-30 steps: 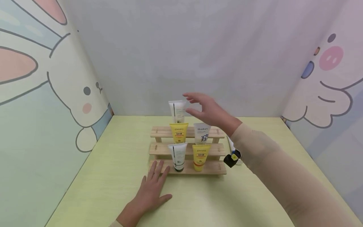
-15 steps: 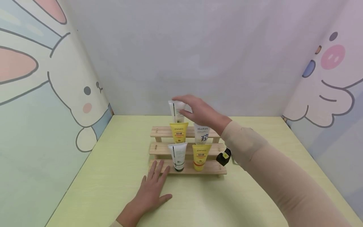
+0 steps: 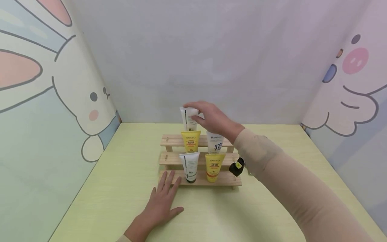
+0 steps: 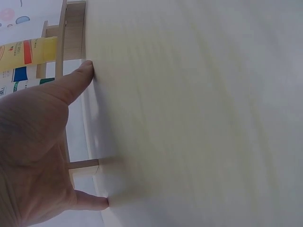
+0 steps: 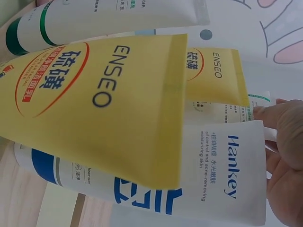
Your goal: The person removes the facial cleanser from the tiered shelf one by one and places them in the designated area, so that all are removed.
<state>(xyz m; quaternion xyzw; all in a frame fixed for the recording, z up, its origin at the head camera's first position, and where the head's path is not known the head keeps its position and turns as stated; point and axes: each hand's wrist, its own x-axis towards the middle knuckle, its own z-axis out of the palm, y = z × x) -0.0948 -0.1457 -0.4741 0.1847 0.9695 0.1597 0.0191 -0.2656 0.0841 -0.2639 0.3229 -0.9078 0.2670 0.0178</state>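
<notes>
A three-step wooden rack (image 3: 232,178) stands mid-table with several upright tubes. On the top step at the back is a white tube (image 3: 188,123); my right hand (image 3: 194,112) pinches its upper end, fingers over the top and thumb on the front. Below it stand a yellow tube (image 3: 190,142) and a white Hankey tube (image 3: 216,144). The lowest step holds another white tube (image 3: 189,167) and a yellow tube (image 3: 214,167). My left hand (image 3: 163,196) lies flat on the table, fingertips at the rack's lowest step. The right wrist view shows the yellow tube (image 5: 94,104) and the Hankey tube (image 5: 213,189) close up.
The pale yellow-green table (image 3: 121,188) is enclosed by cartoon-printed walls on the left (image 3: 45,117) and right (image 3: 347,101) and a plain wall behind. A small black camera unit (image 3: 237,168) hangs at my right wrist beside the rack. The left wrist view shows bare tabletop (image 4: 199,118).
My right hand moved left and down from above the rack onto the back white tube and closed its fingers on the top end. The left hand stayed put.
</notes>
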